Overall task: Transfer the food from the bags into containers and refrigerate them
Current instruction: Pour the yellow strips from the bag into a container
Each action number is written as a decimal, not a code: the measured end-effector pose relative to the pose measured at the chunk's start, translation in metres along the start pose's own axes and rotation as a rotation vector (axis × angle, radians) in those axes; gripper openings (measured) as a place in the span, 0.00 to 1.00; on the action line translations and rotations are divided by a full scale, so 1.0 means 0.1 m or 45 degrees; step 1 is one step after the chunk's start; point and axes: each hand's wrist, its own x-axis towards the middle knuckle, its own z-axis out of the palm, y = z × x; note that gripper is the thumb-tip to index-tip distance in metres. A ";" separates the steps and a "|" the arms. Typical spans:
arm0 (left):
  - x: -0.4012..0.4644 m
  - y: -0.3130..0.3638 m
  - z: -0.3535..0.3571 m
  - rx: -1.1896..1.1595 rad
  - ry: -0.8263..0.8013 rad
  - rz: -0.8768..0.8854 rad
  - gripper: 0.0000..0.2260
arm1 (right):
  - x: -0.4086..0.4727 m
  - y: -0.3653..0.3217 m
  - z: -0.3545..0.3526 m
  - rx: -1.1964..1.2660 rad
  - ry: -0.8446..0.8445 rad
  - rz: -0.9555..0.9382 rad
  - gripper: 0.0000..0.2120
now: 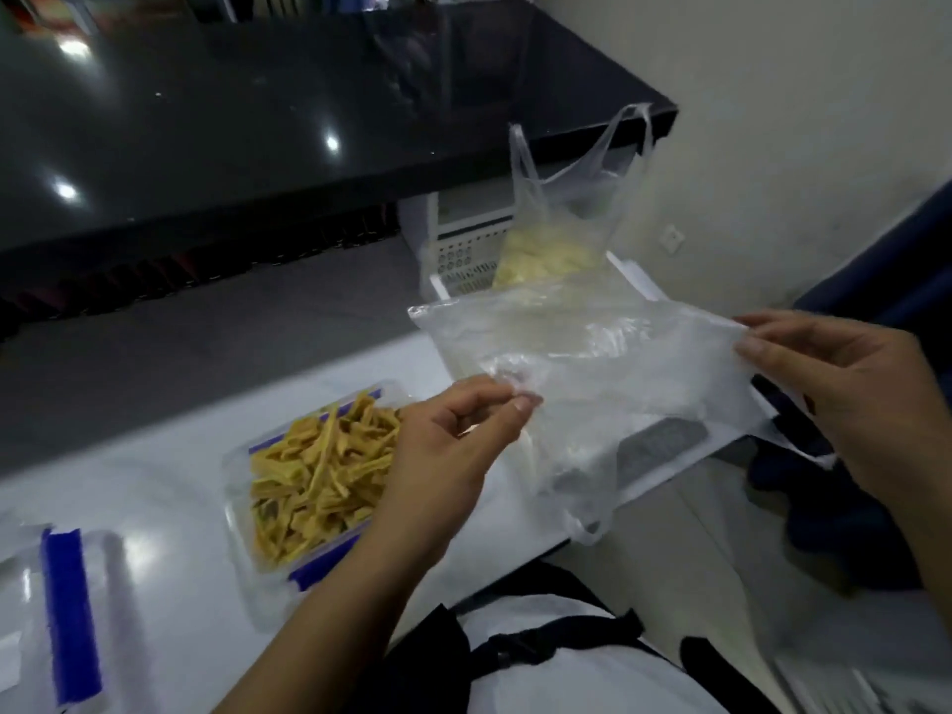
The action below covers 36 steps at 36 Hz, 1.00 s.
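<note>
An empty clear plastic bag [608, 383] is stretched in the air between my two hands over the white table's right end. My left hand [453, 445] pinches its left edge, and my right hand [834, 389] pinches its right edge. Below my left hand stands a clear container with blue clips [242, 466], filled with yellow fried strips [319, 466]. Behind the empty bag, a second clear bag [561, 219] holding pale yellow chips [546, 260] stands upright with its handles up.
A container lid with a blue clip [69, 610] lies at the table's near left. A white perforated basket [458, 249] sits behind the second bag. A black glossy counter [257, 121] runs across the back. Dark cloth [824, 507] lies on the floor at right.
</note>
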 end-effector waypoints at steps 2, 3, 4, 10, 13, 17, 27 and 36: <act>0.05 -0.06 0.16 0.015 -0.078 -0.073 0.06 | -0.03 0.14 -0.20 -0.019 0.025 0.040 0.07; 0.08 -0.10 0.24 0.034 -0.099 -0.103 0.06 | -0.03 0.21 -0.27 -0.030 0.028 0.064 0.08; 0.10 -0.14 0.31 0.054 -0.108 -0.129 0.06 | -0.03 0.28 -0.34 -0.041 0.026 0.090 0.08; 0.25 -0.36 0.61 0.298 -0.044 -0.284 0.04 | 0.13 0.73 -0.48 -0.139 -0.028 0.290 0.04; 0.28 -0.39 0.66 0.542 0.080 -0.274 0.06 | 0.22 0.82 -0.44 -0.225 -0.112 0.405 0.04; 0.34 -0.31 0.67 0.849 0.302 0.016 0.05 | 0.39 0.87 -0.40 -0.545 -0.235 0.322 0.11; 0.92 -0.77 1.16 1.809 -0.482 -0.403 0.27 | 0.84 0.97 0.37 -1.134 -1.120 -0.192 0.24; 1.17 -1.22 1.15 1.895 -0.497 -0.553 0.30 | 0.96 1.33 0.49 -1.283 -1.246 -0.213 0.28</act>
